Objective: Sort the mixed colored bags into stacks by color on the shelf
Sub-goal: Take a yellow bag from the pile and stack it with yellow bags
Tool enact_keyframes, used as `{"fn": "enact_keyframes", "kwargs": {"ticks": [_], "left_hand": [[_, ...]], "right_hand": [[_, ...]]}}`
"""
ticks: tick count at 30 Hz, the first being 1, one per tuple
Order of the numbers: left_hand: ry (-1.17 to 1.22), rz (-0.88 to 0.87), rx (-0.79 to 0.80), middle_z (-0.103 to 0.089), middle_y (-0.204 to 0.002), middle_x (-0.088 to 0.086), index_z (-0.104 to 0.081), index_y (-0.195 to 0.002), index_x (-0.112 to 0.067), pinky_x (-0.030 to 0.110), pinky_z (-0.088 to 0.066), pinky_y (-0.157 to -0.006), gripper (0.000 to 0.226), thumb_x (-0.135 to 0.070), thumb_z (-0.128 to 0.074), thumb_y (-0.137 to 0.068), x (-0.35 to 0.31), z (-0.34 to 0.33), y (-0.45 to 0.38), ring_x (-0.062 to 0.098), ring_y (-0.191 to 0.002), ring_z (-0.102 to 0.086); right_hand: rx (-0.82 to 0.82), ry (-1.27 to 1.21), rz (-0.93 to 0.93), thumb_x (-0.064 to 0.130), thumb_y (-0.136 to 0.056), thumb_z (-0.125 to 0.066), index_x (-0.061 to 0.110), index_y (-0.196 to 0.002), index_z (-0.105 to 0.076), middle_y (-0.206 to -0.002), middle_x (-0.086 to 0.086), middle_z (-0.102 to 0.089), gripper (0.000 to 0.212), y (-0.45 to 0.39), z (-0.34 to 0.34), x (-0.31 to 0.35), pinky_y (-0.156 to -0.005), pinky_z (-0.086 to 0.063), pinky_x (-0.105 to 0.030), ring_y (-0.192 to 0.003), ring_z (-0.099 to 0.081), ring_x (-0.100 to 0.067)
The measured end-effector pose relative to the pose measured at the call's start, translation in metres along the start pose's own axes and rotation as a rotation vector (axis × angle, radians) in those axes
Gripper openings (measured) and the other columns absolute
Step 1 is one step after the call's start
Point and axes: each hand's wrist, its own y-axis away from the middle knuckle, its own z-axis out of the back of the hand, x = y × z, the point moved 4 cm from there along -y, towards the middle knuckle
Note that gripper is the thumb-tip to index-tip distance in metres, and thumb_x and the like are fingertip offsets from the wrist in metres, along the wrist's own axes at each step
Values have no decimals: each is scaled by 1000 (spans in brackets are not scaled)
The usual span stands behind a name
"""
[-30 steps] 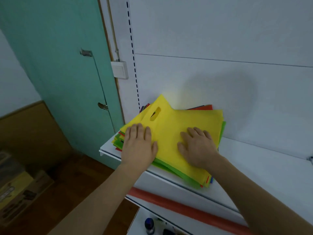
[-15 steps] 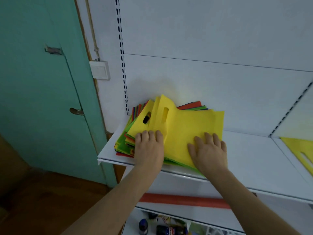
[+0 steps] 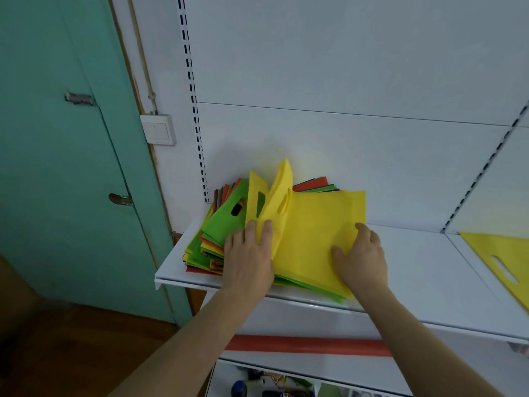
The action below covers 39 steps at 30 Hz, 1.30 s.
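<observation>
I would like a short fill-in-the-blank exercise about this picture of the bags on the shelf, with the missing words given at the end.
1. The bags lifted at the top of the mixed pile are ___ in color.
2. The bag uncovered just under them, with a handle hole, is ___.
3. A single yellow bag lies apart on the ___ side of the shelf.
4. The left hand and the right hand both touch the ___ bags.

Missing words: yellow; green; right; yellow

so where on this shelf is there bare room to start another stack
Bare shelf lies between the mixed pile and the lone yellow bag at right. The left end is crowded: the pile covers it, with both hands on the top yellow bags.
</observation>
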Motion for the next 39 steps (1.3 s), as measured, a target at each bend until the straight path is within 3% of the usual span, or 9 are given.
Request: {"fn": "enact_keyframes", "kwargs": {"ticks": [7, 10, 13, 18, 21, 26, 30, 34, 39], "left_hand": [[276, 36, -153, -33, -160, 10, -58, -138, -20, 47, -47, -105, 71, -75, -40, -97, 1, 10, -14, 33, -145, -35], [187, 78, -155, -53, -140, 8, -68, -119, -18, 44, -53, -93, 50, -58, -43, -103, 7, 12, -19, 30, -126, -52], [17, 83, -19, -62, -110, -2, -67, -108, -22, 40, -50, -83, 35, -49, -45, -102, 11, 6, -20, 22, -101, -59], [-17, -2, 52, -62, -98, -4, -63, -106, -22, 39, -51, -82, 28, -45, -47, -101, 1, -3, -26, 19, -88, -57], [70, 23, 29, -65, -103, -2, -60, -115, -19, 40, -55, -78, 28, -42, -52, -101, 2, -2, -38, 19, -90, -59], [446, 303, 89, -64, -104, 1, -48, -129, -15, 36, -51, -65, 42, -44, -61, -100, 12, -4, -71, 22, -87, -66], [1021, 531, 159, -74, -103, 7, -68, -108, -16, 48, -59, -85, 13, -23, -68, -97, 12, -12, -97, 27, -90, -70], [1227, 470, -62, -74, -101, -7, -69, -100, -33, 42, -54, -78, 13, -22, -68, -93, 11, 3, -106, 20, -94, -70], [1323, 369, -154, -73, -100, -17, -69, -102, -27, 32, -42, -80, 16, -28, -62, -87, 17, 12, -102, 5, -99, -65]], "right_hand": [[37, -253, -266, 13, -86, -65, 14, -146, -47, -118, -13, -66, 63, -31, 13, -31, -84, -48, -40, -107, -62, -39], [-14, -208, -264, 22, -81, -60, 12, -112, -60, -100, -11, -66, 33, -43, 29, -45, -81, -52, -43, -91, -59, -37], [-28, -229, -267, 25, -84, -63, 12, -120, -66, -94, -7, -64, 39, -54, 38, -61, -82, -54, -44, -91, -61, -37], [145, -343, -294, 20, -87, -68, 13, -108, -65, -103, -10, -67, 23, -60, 26, -72, -82, -56, -48, -92, -63, -33], [-15, -232, -132, 15, -88, -61, 18, -101, -66, -89, -3, -68, 14, -66, 38, -70, -76, -56, -44, -82, -62, -28], [-205, -445, 108, 22, -95, -61, 45, -111, -65, -98, 30, -68, 28, -54, 74, -52, -71, -43, -23, -93, -60, 10], [-256, -499, 164, 33, -98, -60, 37, -101, -63, -82, 16, -67, 7, -47, 87, -54, -62, -39, -29, -80, -62, -7], [-322, -565, 169, 36, -97, -60, 35, -100, -61, -85, 13, -66, 3, -47, 93, -57, -63, -44, -34, -75, -61, -7], [-250, -646, 42, 42, -97, -64, 36, -111, -51, -102, 11, -65, 20, -46, 71, -49, -77, -53, -47, -92, -64, -17]]}}
